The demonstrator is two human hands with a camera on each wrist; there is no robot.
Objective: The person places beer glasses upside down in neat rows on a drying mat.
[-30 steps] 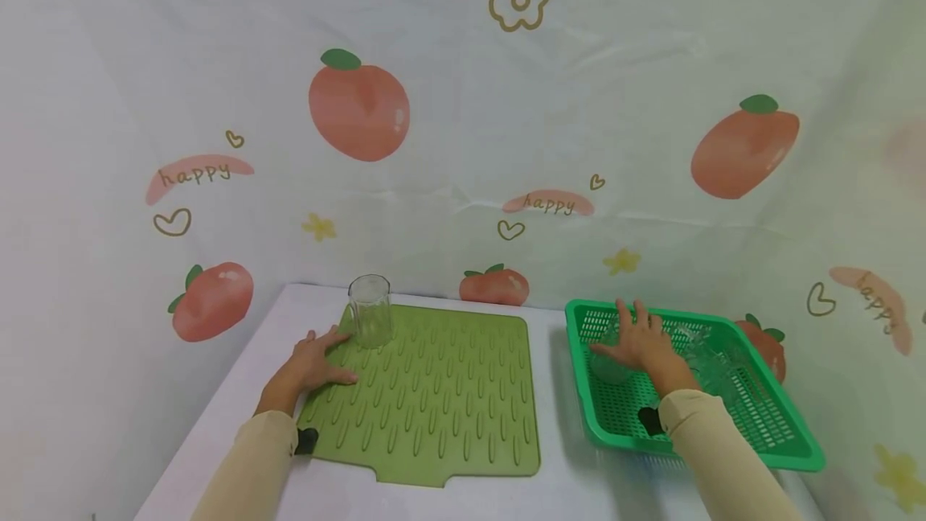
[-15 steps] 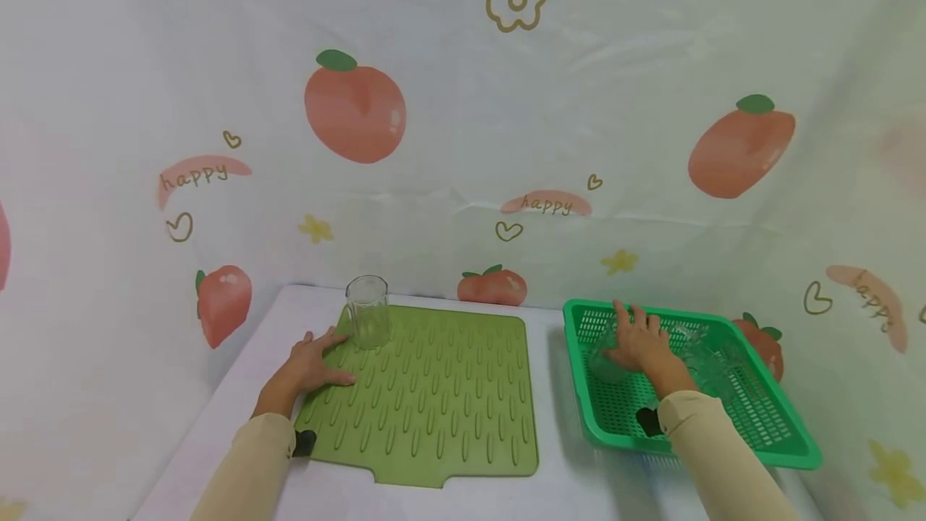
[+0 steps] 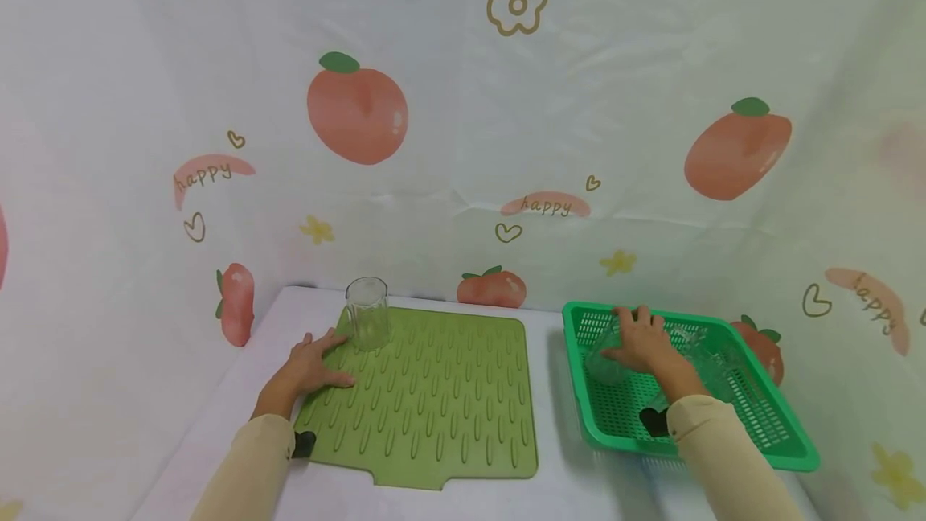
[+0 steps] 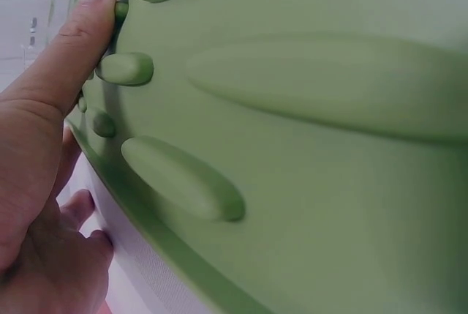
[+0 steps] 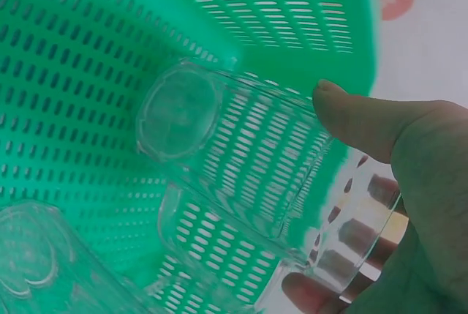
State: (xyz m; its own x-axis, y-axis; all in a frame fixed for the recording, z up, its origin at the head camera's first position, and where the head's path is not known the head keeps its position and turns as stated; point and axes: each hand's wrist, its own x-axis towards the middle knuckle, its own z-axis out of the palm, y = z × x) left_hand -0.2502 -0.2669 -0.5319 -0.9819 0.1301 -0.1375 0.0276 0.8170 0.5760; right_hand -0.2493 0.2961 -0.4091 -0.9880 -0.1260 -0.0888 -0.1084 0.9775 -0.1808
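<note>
In the head view my left hand (image 3: 307, 364) rests at the left edge of a green ribbed mat (image 3: 441, 392), fingers spread. Its thumb (image 4: 73, 43) lies along the mat in the left wrist view. A clear glass mug (image 3: 369, 316) stands upright at the mat's back left corner, near those fingertips. My right hand (image 3: 641, 342) reaches into a green basket (image 3: 589, 424) and grips another clear glass mug (image 5: 179, 113) near its rim, thumb on one side and fingers round the other. That mug leans, base toward the basket floor.
More clear glassware (image 3: 712, 368) lies in the basket, partly hidden by my right arm; one piece (image 5: 36, 255) shows in the right wrist view. Behind the white table (image 3: 553, 392) hangs a fruit-patterned cloth (image 3: 448, 103), also enclosing both sides.
My right hand's fingers have drawn in around the glass mug in the basket, and the mug has tilted a little. My left hand stays where it was on the mat.
</note>
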